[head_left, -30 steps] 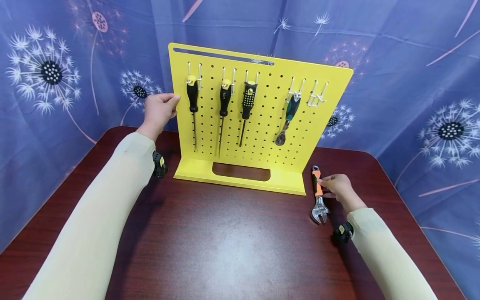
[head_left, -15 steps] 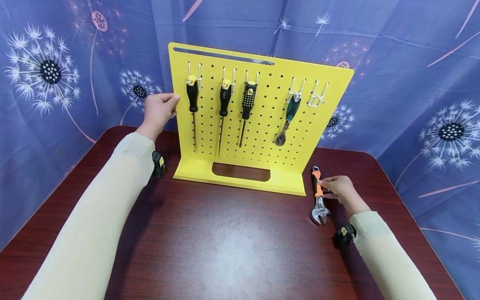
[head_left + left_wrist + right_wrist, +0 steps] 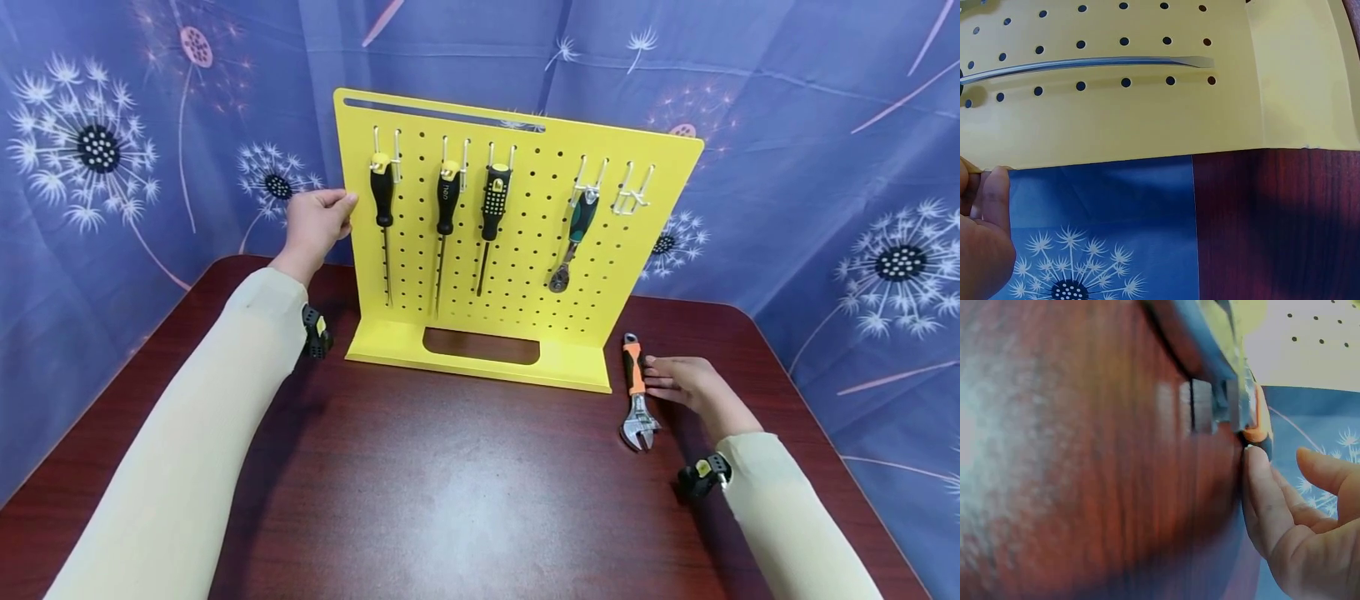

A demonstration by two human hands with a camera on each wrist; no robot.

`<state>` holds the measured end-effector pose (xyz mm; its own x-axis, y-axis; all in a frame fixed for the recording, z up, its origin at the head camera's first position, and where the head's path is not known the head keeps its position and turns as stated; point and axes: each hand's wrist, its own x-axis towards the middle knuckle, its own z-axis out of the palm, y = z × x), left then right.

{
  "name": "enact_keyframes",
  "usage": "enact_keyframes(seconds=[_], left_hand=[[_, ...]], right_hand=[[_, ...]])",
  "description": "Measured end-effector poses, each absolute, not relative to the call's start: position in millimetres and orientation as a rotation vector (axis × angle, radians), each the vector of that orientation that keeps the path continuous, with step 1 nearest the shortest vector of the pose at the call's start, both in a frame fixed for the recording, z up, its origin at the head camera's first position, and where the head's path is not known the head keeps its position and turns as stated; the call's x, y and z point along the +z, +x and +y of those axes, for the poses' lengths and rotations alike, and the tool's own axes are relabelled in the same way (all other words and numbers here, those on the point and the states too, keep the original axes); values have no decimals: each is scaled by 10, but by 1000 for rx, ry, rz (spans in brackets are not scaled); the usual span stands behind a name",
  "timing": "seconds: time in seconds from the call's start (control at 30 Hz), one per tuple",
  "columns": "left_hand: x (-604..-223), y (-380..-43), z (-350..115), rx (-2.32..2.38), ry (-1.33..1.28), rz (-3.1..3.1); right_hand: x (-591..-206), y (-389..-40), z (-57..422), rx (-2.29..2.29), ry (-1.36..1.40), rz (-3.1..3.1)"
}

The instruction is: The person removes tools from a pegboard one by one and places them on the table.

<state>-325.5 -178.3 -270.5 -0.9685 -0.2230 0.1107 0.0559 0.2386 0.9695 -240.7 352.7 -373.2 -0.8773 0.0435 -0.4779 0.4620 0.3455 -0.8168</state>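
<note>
In the head view, a yellow pegboard (image 3: pixel 517 258) stands upright just above the middle of the frame, on a dark red-brown counter (image 3: pixel 465 467). At its left edge, the left grip (image 3: pixel 311 233), a bare hand left of centre, pinches the board between thumb and fingers. Three black-handled screwdrivers, the leftmost (image 3: pixel 382 200), the second (image 3: pixel 447 200) and the third (image 3: pixel 496 204), hang on the board's left half; a green-and-black ratchet (image 3: pixel 579 225) hangs at a slant to the right of them, and a white wire hook (image 3: pixel 637 198) sits near the board's upper right corner. Right of centre, beyond the board's foot, an adjustable wrench (image 3: pixel 636 396) lies on the counter, its orange-and-black handle upward in the frame and its jaws downward. The right grip (image 3: pixel 693 387), fingers extended, is just beside the handle on its right. A blue curtain (image 3: pixel 825 108) with a dandelion print fills the background. In the left wrist view, a shaft with a flat tip runs across the upper part over the board's holes, and the left thumb presses at the board's edge, lower left. In the right wrist view, the wrench is blurred at top centre; the right thumb is spread away from the fingers, lower right. I cannot tell whether the fingertips touch the handle.
</note>
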Motion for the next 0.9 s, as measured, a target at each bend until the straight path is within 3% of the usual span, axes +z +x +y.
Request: enact_keyframes(seconds=[0.43, 0.9], left_hand=[[-2696, -3264, -1776, -1799, 178, -2300], [-2709, -3259, -1781, -1790, 157, -2286]], right_hand=[[-3464, -2427, 3559, -1826, 485, 2366], [-3012, -2334, 2980, -2379, 212, 2103]])
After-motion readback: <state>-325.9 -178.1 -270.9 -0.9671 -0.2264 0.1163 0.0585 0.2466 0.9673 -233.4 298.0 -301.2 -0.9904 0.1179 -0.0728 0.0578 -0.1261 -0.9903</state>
